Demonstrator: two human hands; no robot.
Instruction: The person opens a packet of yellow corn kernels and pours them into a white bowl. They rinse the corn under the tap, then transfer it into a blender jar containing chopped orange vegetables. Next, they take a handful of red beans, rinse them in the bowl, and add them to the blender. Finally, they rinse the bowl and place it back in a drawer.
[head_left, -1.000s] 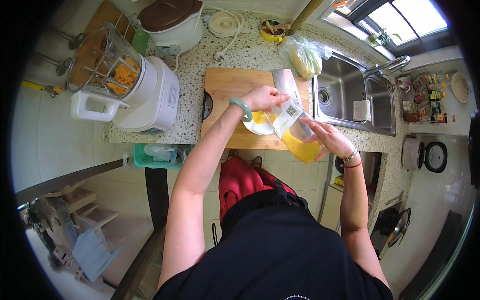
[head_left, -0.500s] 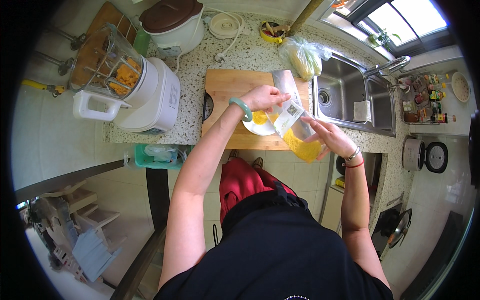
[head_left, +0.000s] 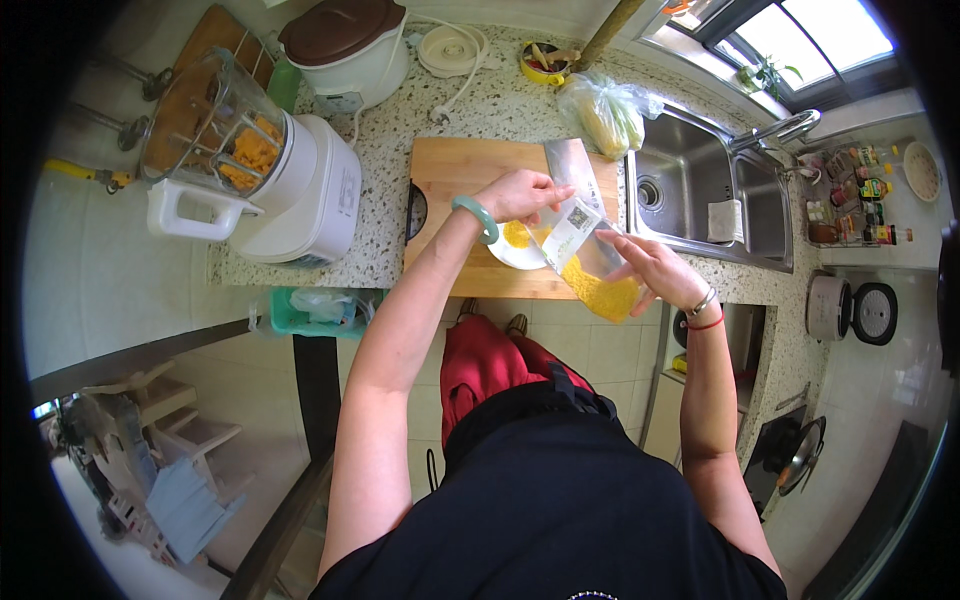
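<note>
Speckled counter [head_left: 385, 185] | clear grain bag [head_left: 603, 293] over the wooden board's [head_left: 450, 168] near-right edge, long axis far-left to near-right | my left fingers [head_left: 550, 193] pinch its left edge; right fingers [head_left: 632, 249] grip nearer its filled end | white plate [head_left: 513, 258] just left

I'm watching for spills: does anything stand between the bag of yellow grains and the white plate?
Nothing visible does; in this view the bag overlaps the right side of the plate, and the left hand holds the bag.
</note>
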